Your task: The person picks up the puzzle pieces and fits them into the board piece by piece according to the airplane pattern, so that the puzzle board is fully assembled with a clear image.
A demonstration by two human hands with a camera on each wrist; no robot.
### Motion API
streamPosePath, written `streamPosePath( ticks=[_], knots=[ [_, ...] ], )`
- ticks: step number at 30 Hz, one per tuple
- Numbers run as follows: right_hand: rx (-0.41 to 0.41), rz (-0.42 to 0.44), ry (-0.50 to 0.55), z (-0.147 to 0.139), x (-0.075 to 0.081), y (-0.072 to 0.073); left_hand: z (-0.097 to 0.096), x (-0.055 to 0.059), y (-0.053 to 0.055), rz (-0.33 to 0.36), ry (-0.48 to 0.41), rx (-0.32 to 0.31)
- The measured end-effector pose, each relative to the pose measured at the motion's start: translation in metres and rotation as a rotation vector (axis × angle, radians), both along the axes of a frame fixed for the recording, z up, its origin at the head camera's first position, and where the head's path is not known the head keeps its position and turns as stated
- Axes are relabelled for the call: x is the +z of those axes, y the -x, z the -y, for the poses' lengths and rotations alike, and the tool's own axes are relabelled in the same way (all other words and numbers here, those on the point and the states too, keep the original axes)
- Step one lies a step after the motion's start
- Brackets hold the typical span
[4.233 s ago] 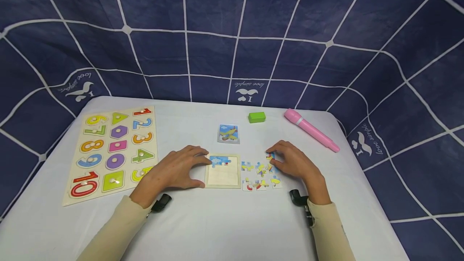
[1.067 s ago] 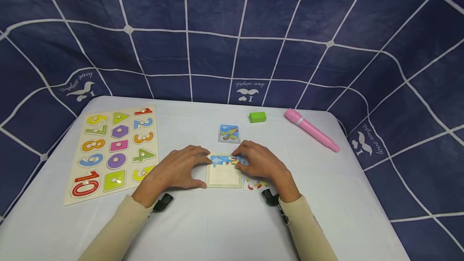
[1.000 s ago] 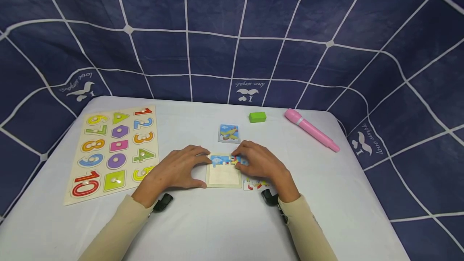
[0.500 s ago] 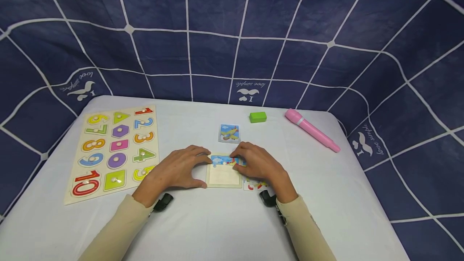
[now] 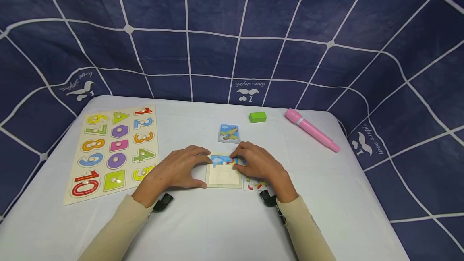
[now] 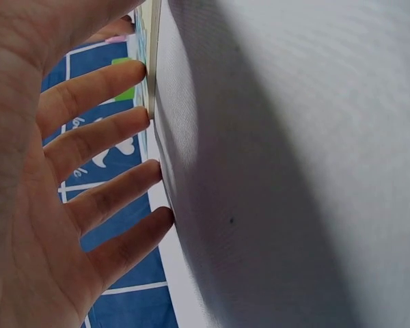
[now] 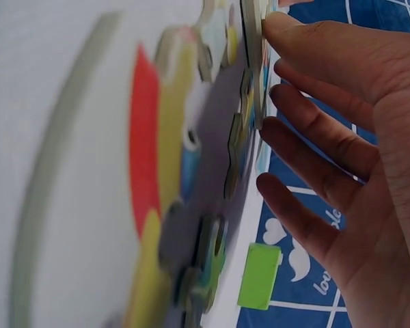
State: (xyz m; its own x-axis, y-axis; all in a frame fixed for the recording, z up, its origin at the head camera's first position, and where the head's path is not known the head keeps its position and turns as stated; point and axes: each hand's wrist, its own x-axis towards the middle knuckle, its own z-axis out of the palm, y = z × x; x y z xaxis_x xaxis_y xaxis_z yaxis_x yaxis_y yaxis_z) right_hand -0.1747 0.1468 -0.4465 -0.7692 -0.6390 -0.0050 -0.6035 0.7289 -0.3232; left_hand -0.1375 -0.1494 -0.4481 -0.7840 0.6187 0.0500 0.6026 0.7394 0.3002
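A shallow square puzzle tray (image 5: pixel 224 177) lies mid-table with sky-blue pieces (image 5: pixel 220 159) along its top row. My left hand (image 5: pixel 181 168) rests at the tray's left side, fingers extended, index fingertip and thumb near its edge; the left wrist view shows fingertips touching the edge and the cloth. At the tray's top right corner my right hand (image 5: pixel 260 165) pinches a blue, red and yellow puzzle piece (image 5: pixel 239 161) between thumb and index finger, partly hiding it. Loose puzzle pieces (image 5: pixel 253 184) lie right of the tray, some under the right hand.
A small airplane picture card (image 5: pixel 229 133) lies behind the tray. Farther back are a green block (image 5: pixel 257 117) and a pink marker-shaped stick (image 5: pixel 312 129). A number-and-shape peg board (image 5: pixel 123 145) lies at left. Dark blue gridded cloth (image 5: pixel 214 51) hangs behind the table.
My right hand has carried a puzzle piece from the loose group leftward to the tray's top right corner. Lately the piece has shifted slightly there. The left hand has stayed in place.
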Motion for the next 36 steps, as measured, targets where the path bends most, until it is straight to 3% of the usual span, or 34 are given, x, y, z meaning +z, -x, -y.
streamPosePath(
  ticks=[13, 36],
  knots=[
    [-0.031, 0.008, 0.026, -0.011, 0.007, -0.003, 0.000, 0.002, 0.001, -0.005, 0.002, 0.000],
    [-0.087, 0.010, -0.005, -0.037, 0.004, -0.014, 0.000, -0.002, -0.001, 0.003, -0.015, 0.008]
  ],
)
